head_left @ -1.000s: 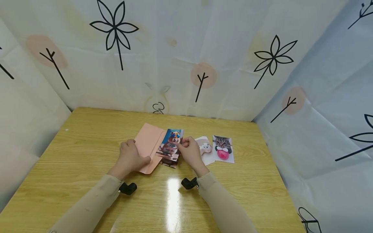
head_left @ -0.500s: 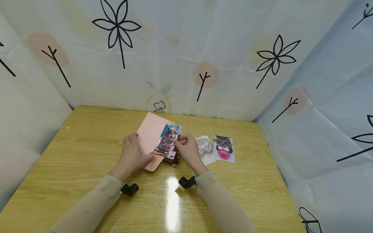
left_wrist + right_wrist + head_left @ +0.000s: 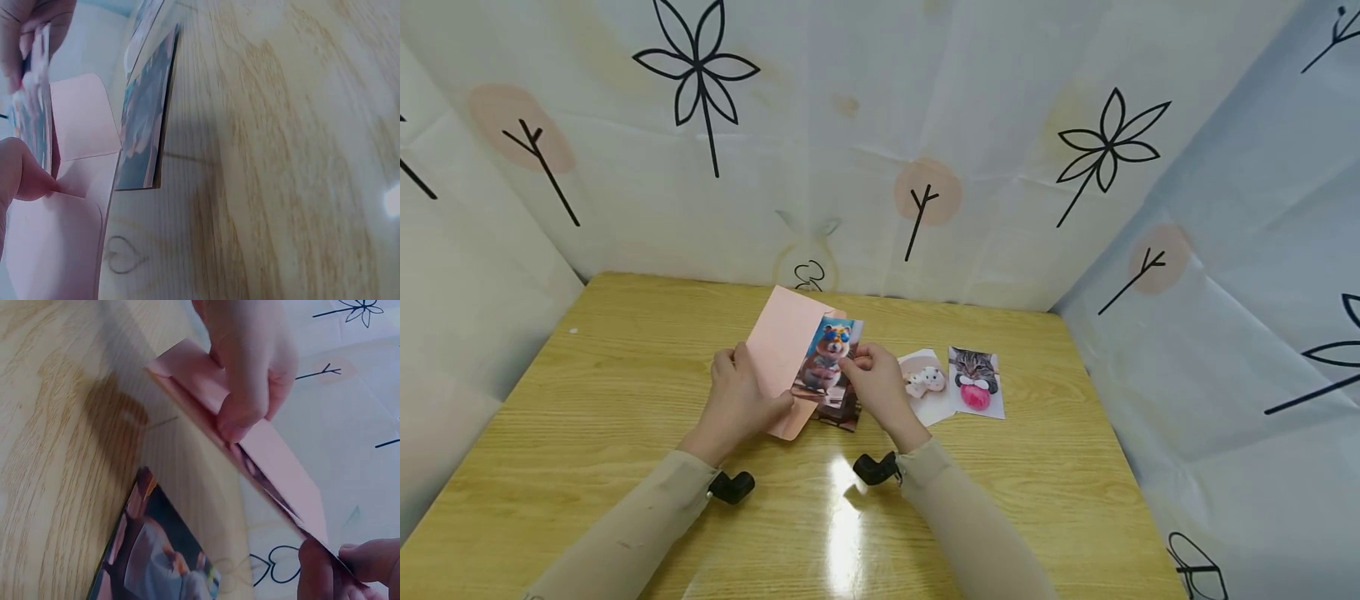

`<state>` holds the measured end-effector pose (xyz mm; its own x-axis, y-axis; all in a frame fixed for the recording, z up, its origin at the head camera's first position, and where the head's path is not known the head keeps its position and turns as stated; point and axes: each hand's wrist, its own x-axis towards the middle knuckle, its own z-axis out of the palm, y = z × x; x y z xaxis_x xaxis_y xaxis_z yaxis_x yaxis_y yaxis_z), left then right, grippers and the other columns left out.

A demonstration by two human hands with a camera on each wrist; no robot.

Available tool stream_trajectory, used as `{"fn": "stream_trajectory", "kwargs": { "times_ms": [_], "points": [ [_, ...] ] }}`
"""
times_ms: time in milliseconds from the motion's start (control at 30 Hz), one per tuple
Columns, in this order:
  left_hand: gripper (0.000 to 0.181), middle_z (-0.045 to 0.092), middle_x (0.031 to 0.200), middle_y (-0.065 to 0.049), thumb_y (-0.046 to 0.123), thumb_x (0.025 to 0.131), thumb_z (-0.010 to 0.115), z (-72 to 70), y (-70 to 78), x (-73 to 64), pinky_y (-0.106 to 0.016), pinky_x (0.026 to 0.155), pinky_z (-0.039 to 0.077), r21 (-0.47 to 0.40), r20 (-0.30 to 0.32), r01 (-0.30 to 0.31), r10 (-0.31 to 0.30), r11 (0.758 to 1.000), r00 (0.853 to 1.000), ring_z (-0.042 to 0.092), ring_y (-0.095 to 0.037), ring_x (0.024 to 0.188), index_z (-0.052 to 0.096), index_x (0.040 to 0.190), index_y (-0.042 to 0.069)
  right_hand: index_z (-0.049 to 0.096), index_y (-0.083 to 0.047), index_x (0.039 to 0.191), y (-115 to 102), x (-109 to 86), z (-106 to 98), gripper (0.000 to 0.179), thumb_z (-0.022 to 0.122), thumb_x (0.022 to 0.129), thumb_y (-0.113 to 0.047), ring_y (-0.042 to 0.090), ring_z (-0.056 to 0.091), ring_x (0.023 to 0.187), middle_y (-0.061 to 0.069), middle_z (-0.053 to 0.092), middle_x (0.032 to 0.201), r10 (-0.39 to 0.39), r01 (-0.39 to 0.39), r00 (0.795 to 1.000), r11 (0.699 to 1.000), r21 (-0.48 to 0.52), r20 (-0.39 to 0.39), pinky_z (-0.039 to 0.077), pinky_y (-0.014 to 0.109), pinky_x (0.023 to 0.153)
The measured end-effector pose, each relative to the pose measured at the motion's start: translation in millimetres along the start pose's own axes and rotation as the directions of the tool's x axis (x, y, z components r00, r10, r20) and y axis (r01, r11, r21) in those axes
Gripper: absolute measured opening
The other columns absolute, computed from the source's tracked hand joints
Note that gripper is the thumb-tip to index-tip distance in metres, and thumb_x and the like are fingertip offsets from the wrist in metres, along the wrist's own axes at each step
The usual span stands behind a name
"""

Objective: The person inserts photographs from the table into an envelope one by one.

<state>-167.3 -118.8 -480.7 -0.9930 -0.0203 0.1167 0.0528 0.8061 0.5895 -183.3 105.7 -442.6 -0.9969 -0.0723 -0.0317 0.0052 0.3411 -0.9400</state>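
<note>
A pink paper envelope [image 3: 786, 329] is tilted up over the table, gripped along its near left side by my left hand [image 3: 737, 400]. At its mouth my left thumb [image 3: 28, 178] presses on the edge. My right hand [image 3: 880, 379] pinches the right side of a photo card [image 3: 823, 362] showing a bear in coloured sunglasses. The card's lower end sits at the envelope's opening, between its pink layers in the left wrist view. Below the hands, another dark-toned photo card [image 3: 156, 556] lies on the tabletop, partly hidden from the head view by the held card.
To the right, a white card with a small white animal [image 3: 927, 383] lies beside a cat card with a pink ball [image 3: 976, 383]. The wooden table [image 3: 1037, 500] ends at a patterned cloth backdrop [image 3: 850, 167]. Black wrist mounts [image 3: 730, 487] sit at both cuffs.
The envelope has been raised and tilted away from the table. My right hand has moved left with the bear card, bringing it closer to the envelope. The cards on the table stay put.
</note>
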Motion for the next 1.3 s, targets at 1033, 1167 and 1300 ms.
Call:
{"fn": "stream_trajectory", "kwargs": {
  "times_ms": [1033,1167,1300],
  "points": [
    [0.092,0.031,0.112,-0.027,0.038,0.057,0.082,6.5,10.7,-5.0,-0.047,0.08,0.036,-0.076,-0.132,-0.048,0.038,0.996,0.99,0.031,-0.037,0.102,0.037,0.121,-0.009,0.053,0.004,0.099,13,7.7,26,0.013,0.059,0.094,-0.007,0.038,0.066,0.061,0.018,0.069,0.077,0.03,-0.033,0.999,0.986,0.163,0.017,0.055,0.048,0.059],
    [0.097,0.03,0.116,-0.031,0.039,0.059,0.083,7.5,12.2,-6.2,-0.048,0.082,0.037,-0.084,-0.098,-0.021,0.013,0.996,0.995,0.029,-0.04,0.107,0.036,0.127,-0.011,0.053,0.004,0.107,10,8.0,29,0.019,0.06,0.095,-0.008,0.031,0.065,0.058,0.019,0.069,0.08,0.042,-0.052,0.998,0.976,0.213,0.048,0.056,0.041,0.056],
    [0.1,0.03,0.119,-0.034,0.042,0.062,0.081,5.8,9.9,-4.3,-0.05,0.083,0.035,-0.056,-0.043,0.036,-0.039,0.998,0.998,0.025,-0.043,0.111,0.033,0.131,-0.013,0.053,0.004,0.113,12,9.7,32,0.022,0.059,0.096,-0.008,0.038,0.065,0.065,0.019,0.068,0.083,0.026,-0.044,0.996,0.973,0.226,0.082,0.056,0.042,0.06]
  ]
}}
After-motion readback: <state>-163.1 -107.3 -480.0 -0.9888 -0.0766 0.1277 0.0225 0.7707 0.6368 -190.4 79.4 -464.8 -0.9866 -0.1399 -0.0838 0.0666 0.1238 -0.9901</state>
